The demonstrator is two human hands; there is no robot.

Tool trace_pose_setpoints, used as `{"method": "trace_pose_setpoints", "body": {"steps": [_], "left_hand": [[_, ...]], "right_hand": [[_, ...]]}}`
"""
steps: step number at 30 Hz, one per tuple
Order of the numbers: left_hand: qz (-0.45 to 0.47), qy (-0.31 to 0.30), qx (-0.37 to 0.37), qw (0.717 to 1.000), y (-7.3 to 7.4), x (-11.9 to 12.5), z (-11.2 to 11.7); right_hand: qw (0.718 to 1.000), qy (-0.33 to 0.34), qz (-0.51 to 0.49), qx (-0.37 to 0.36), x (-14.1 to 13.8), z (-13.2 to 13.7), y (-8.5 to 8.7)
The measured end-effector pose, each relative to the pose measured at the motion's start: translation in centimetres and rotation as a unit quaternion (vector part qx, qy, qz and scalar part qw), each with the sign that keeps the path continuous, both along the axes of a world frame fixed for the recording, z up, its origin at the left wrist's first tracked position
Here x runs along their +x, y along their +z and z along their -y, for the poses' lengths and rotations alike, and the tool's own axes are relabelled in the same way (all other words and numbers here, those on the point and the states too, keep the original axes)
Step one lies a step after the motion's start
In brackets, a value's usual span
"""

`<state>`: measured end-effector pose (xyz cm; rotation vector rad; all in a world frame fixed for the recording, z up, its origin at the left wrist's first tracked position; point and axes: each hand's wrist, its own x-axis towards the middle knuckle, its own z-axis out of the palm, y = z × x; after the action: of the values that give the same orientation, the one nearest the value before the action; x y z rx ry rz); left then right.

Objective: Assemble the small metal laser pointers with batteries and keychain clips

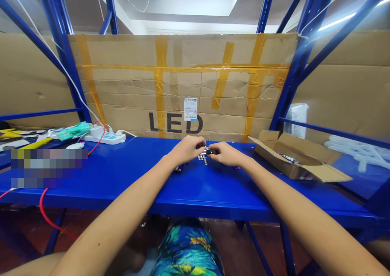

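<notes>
Over the blue table (128, 166), both my hands meet around a small dark part (208, 151) with a light top, too small to name. My right hand (224, 153) pinches it from the right between thumb and fingers. From the left, my left hand (190, 148) comes close with its fingers curled together at the same spot; what they hold, if anything, I cannot make out. Just below the fingertips lie several small round silvery pieces (202, 158) in rows. A dark object (179, 169) lies partly hidden under my left wrist.
An open cardboard box (292, 168) with small items stands at the right. At the left are a white power strip (111, 138), a red cable (99, 141) and a green plastic bag (73, 132). A large cardboard panel (131, 93) closes off the back between blue posts (294, 71).
</notes>
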<state>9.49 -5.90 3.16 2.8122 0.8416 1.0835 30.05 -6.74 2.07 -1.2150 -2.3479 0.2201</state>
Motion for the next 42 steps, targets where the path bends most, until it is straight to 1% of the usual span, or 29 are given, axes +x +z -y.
{"method": "trace_pose_setpoints", "body": {"steps": [4, 8, 10, 12, 15, 17, 19, 23, 26, 28, 30, 31, 34, 36, 37, 39, 42], "left_hand": [[-0.019, -0.021, 0.017, 0.999, -0.2, 0.3, 0.1], [-0.028, -0.013, 0.026, 0.999, 0.0, 0.2, 0.2], [-0.032, 0.005, 0.038, 0.999, 0.2, -0.1, 0.1], [-0.054, 0.039, 0.061, 0.996, 0.4, -0.6, -0.2], [-0.129, 0.097, 0.083, 0.983, 0.5, -1.5, -0.5], [-0.177, 0.126, 0.063, 0.974, 0.5, -1.9, -0.7], [-0.205, 0.139, 0.025, 0.968, 0.4, -2.2, -0.6], [-0.251, 0.133, -0.032, 0.958, 0.5, -2.3, -0.2], [-0.283, 0.131, -0.048, 0.949, 0.5, -2.2, -0.1], [-0.287, 0.129, -0.049, 0.948, 0.3, -2.1, -0.2], [-0.254, 0.119, -0.038, 0.959, 0.1, -1.8, -0.4], [-0.219, 0.107, -0.030, 0.969, 0.0, -1.5, -0.5], [-0.061, 0.047, -0.012, 0.997, -0.1, -0.6, -0.6], [0.032, 0.014, -0.010, 0.999, -0.2, 0.0, -0.5], [0.060, 0.003, -0.011, 0.998, -0.2, 0.3, -0.4], [0.084, -0.012, -0.020, 0.996, -0.3, 0.6, -0.2], [0.089, -0.021, -0.028, 0.995, -0.4, 0.7, -0.1]], "right_hand": [[1.000, 0.017, -0.012, -0.004, -0.1, -0.2, -0.2], [0.999, 0.025, -0.025, -0.008, 0.0, -0.2, -0.1], [1.000, 0.015, -0.020, -0.001, 0.0, -0.1, 0.1], [1.000, 0.005, -0.012, 0.008, -0.1, 0.1, 0.3], [1.000, -0.002, -0.001, 0.016, -0.1, 0.2, 0.4], [1.000, -0.005, 0.006, 0.015, -0.1, 0.3, 0.4], [1.000, -0.006, 0.009, 0.011, -0.1, 0.3, 0.4], [1.000, -0.005, 0.009, 0.009, -0.1, 0.3, 0.4], [1.000, -0.001, 0.008, 0.005, -0.1, 0.4, 0.4], [1.000, 0.003, 0.007, 0.012, -0.1, 0.3, 0.4], [0.999, 0.002, 0.006, 0.036, -0.2, 0.2, 0.4], [0.999, 0.000, 0.005, 0.050, -0.2, 0.2, 0.4], [0.998, -0.003, 0.004, 0.070, -0.2, 0.0, 0.2], [0.998, 0.005, 0.006, 0.058, -0.2, 0.0, 0.1], [0.999, 0.011, 0.007, 0.049, -0.3, 0.1, 0.0], [0.999, 0.024, 0.007, 0.032, -0.4, 0.2, 0.0], [0.999, 0.042, 0.001, 0.022, -0.5, 0.4, 0.0]]}}
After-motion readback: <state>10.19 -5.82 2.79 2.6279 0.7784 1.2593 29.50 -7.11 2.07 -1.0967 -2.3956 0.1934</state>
